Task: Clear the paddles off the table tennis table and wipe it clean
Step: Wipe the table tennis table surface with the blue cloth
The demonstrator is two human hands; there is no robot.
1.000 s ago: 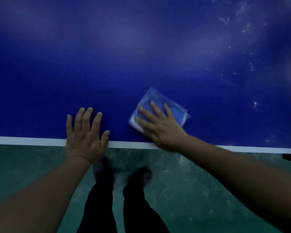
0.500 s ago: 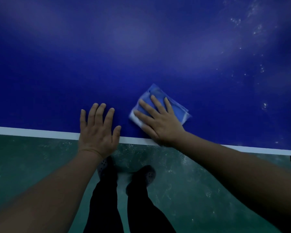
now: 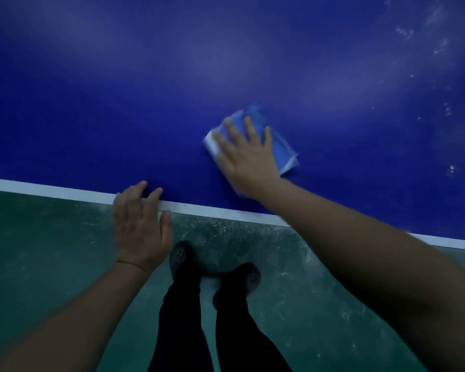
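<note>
The blue table tennis table fills the upper view, its white edge line running across. My right hand presses flat, fingers spread, on a folded blue cloth lying on the table a little in from the edge. My left hand rests with straight fingers on the table's edge, the fingertips over the white line and the palm off the table. No paddle is in view.
White specks and smears dot the table surface at the upper right. Below the edge lies a green floor, where my own dark-trousered legs and shoes stand close to the table.
My right hand has pushed the cloth farther from the edge and to the right. My left hand has slid back toward me, so only its fingers now lie on the table edge.
</note>
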